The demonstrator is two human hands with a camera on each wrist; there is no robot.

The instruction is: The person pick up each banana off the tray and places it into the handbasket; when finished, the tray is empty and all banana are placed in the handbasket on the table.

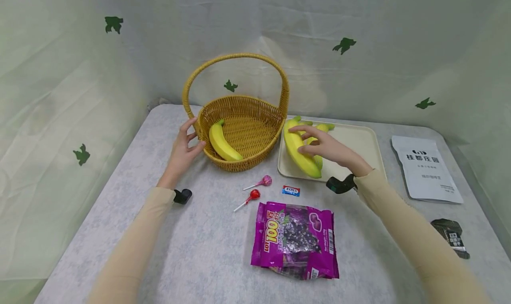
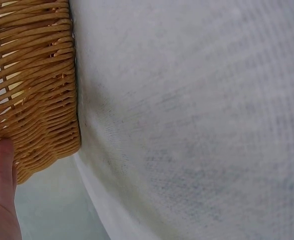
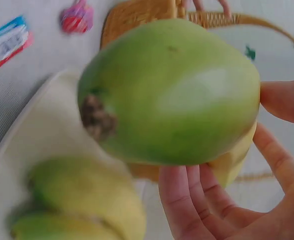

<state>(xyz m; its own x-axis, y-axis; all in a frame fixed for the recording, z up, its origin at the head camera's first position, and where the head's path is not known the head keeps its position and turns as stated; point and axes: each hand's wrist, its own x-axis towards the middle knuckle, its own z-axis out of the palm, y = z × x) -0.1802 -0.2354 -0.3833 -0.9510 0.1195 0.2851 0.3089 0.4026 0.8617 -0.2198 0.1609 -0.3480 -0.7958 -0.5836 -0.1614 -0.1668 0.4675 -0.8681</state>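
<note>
My right hand (image 1: 325, 148) holds a yellow banana (image 1: 306, 164) between thumb and fingers, over the cream tray (image 1: 357, 140). In the right wrist view the banana's green tip (image 3: 171, 85) faces the camera, fingers and thumb on opposite sides. Other bananas (image 3: 82, 200) lie on the tray below it, partly hidden in the head view. My left hand (image 1: 184, 149) touches the left side of the wicker basket (image 1: 247, 162), thumb and fingers spread. A straight finger (image 2: 4, 162) rests against the weave in the left wrist view. One banana (image 1: 221, 142) lies inside the basket.
In front of the basket lie a pink lollipop (image 1: 266, 180), a red lollipop (image 1: 254, 194) and a small blue-and-red wrapped candy (image 1: 291, 190). Nearer is a purple candy bag (image 1: 297, 242). A white pouch (image 1: 427, 169) and a dark packet (image 1: 450, 235) lie at the right.
</note>
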